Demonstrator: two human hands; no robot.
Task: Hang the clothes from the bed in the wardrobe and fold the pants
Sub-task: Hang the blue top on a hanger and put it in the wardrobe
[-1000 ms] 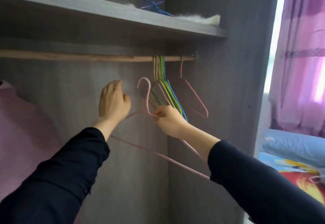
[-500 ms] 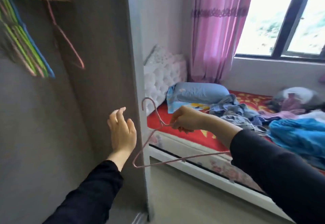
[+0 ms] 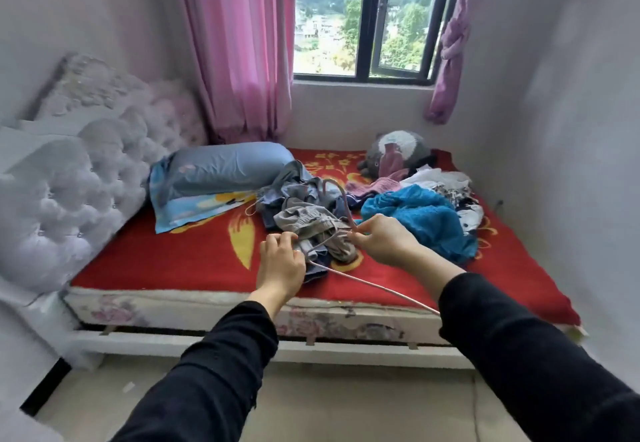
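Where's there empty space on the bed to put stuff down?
The red blanket is bare in front of the blue pillow, between the tufted headboard and the clothes pile, and at the front right corner beside the blue knitted garment. The middle and back right are crowded.

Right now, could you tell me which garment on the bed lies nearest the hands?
The crumpled grey garment, between left hand and right hand; the turquoise knit lies further right.

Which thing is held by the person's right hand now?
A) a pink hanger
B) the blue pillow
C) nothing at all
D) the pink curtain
A: the fingers of the right hand pinch the pink hanger at its neck, just above the grey garment.
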